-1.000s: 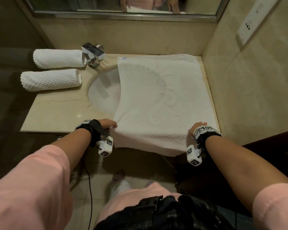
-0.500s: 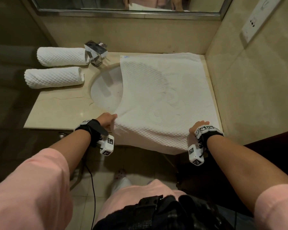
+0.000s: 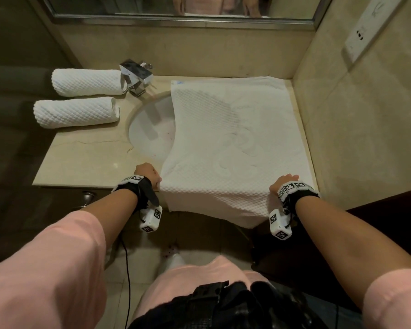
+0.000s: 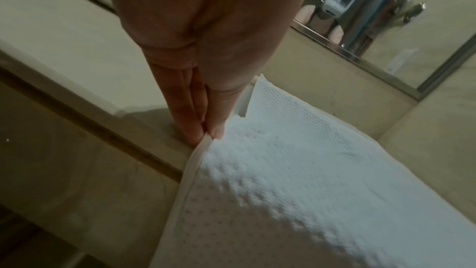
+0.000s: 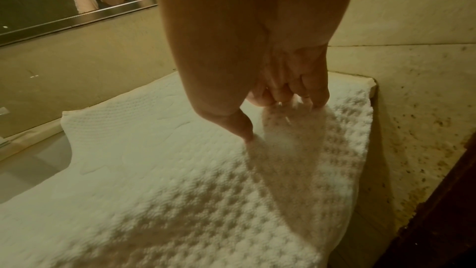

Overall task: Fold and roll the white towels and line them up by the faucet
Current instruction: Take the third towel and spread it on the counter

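Beside the faucet (image 3: 136,76) two rolled towels (image 3: 87,82) lie crosswise, left of the sink (image 3: 150,129). My left hand (image 3: 149,175) pinches the flat white towel (image 3: 235,148) by its near left edge; my right hand (image 3: 282,184) grips the right (fingers curled). It runs lengthwise toward the mirror (image 3: 176,8), half covering the basin.

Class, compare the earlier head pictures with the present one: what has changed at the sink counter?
Nothing visibly changed. The left hand and right hand keep their grip on the near edge of the flat white waffle-textured towel; the two rolled white towels stay beside the chrome faucet.
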